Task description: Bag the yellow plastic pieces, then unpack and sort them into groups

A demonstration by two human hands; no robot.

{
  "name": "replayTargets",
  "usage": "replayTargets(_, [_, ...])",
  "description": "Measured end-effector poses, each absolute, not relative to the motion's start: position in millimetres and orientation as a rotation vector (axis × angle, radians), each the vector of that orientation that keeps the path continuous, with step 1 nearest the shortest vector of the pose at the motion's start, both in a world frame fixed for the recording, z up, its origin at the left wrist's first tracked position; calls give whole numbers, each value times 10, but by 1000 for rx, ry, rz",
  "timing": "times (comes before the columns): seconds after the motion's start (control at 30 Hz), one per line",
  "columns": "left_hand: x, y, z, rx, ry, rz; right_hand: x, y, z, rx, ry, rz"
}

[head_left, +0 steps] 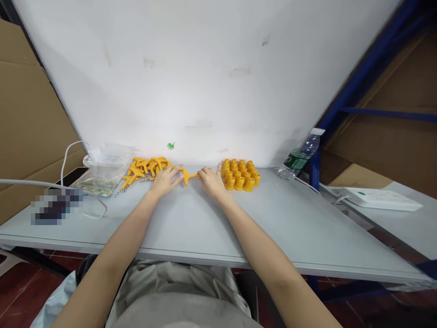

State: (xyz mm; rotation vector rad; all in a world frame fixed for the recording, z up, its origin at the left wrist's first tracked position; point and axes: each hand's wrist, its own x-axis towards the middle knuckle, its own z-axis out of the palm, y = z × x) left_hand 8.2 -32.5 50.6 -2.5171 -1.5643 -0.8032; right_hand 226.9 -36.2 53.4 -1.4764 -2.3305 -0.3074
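Observation:
Between my two hands, just above or on the grey table, is a yellow branched plastic piece (186, 176). My left hand (165, 182) has its fingertips closed on the upper left arm of this piece. The opposite end, a thin stem, is pinched in my right hand (211, 181). Left of my left hand lies a loose pile of similar yellow branched pieces (136, 172), with small metal screws (121, 189) scattered at its front edge. Close beside my right hand, on its right, several yellow cup-shaped pieces (240, 183) stand in tight rows.
A white panel (205, 82) rises behind the table (201, 223). To the left are a clear plastic bag (116, 155), a phone (70, 177) and a white cable (63, 164). A plastic bottle (300, 157) leans at the right near a blue post; a white power strip (382, 199) lies beyond.

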Motion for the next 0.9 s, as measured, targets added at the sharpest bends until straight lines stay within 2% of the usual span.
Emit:
replayTargets(0.17, [300,-412,519,-2505,-1566,-679,2184,-434,624,-1365,-2302,-330])
replayTargets(0.43, [253,-407,546,-2378,-1611,-822,2131,-416,551,-1412,-2358,-187])
replayTargets(0.63, [308,-445,579,-2398,-1633,-839,2155,-432,619,-1462,-2251,-335])
replayTargets(0.9, [213,-407,608,-2326,-1633,-854,2189,-427,602,-1325,-2386,-154])
